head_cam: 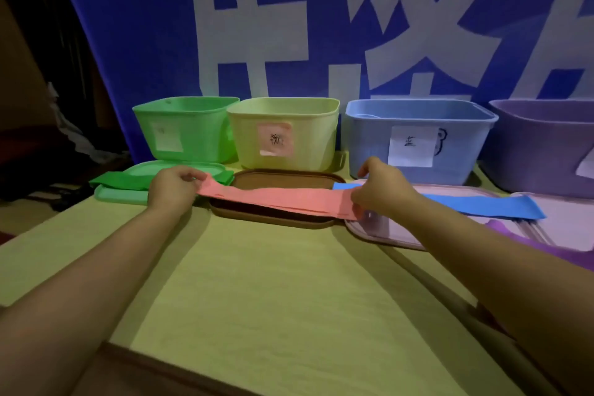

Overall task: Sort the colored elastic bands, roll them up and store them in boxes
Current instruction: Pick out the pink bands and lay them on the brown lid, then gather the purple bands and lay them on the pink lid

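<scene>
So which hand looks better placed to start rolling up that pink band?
Probably the left hand. It pinches the free end of the pink band over open space, while the right hand presses the other end where it overlaps the blue band.

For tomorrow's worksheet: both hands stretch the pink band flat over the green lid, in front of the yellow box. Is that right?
Not quite. In the head view the left hand and right hand hold the pink band over the brown lid, in front of the yellow box.
</scene>
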